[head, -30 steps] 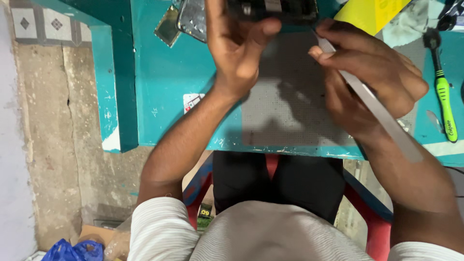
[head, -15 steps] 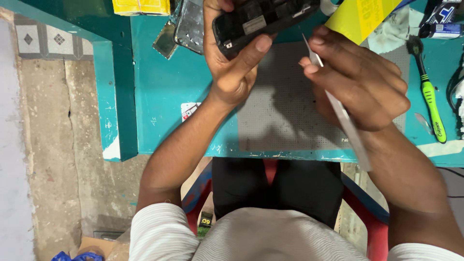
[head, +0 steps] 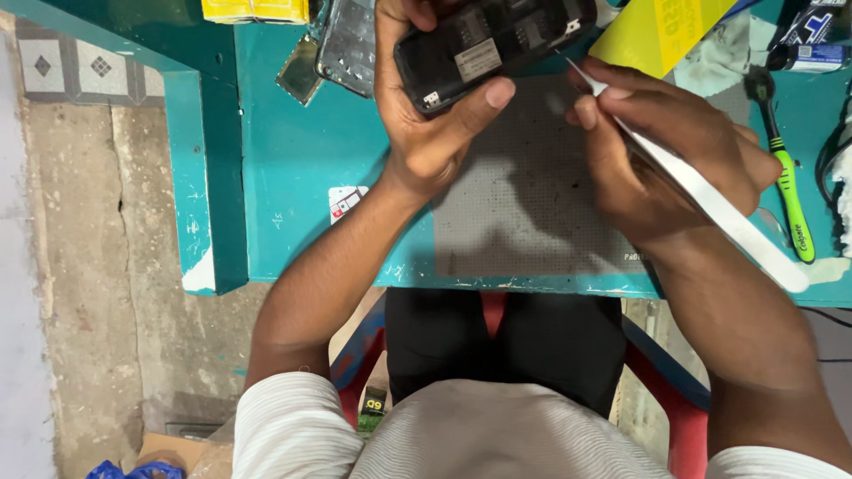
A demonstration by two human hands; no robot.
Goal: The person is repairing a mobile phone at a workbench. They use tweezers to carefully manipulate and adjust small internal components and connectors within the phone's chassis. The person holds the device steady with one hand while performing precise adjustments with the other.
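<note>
The fingers (head: 410,18) of the left hand (head: 426,133) are curled round a small black phone (head: 493,40), thumb pressed along its lower edge, holding it tilted with its open back facing up, just above the far edge of the grey mat (head: 524,213) on the desk (head: 293,168). The fingers (head: 590,111) of the right hand (head: 666,164) are pinched together on white tweezers (head: 710,208), whose fine tip sits right at the phone's right end, while the long white tail runs back over the wrist. Judging by how things lie, the back cover is already off and the inside is bare, so the opening is done; the picking at the inside looks only begun, and nothing lifted out lies on the mat that I can see. Left of the mat, near the phone, lie a dark phone panel (head: 351,44) and a small brassy plate (head: 299,75); right of the mat lies a green toothbrush (head: 792,200), and beyond it a yellow card (head: 661,31). Against half a second ago, the phone has turned a little flatter in the hand and its labelled inside shows plainly, the tweezer tip has closed in from beside it to its edge, and the whole view has drifted lower.
</note>
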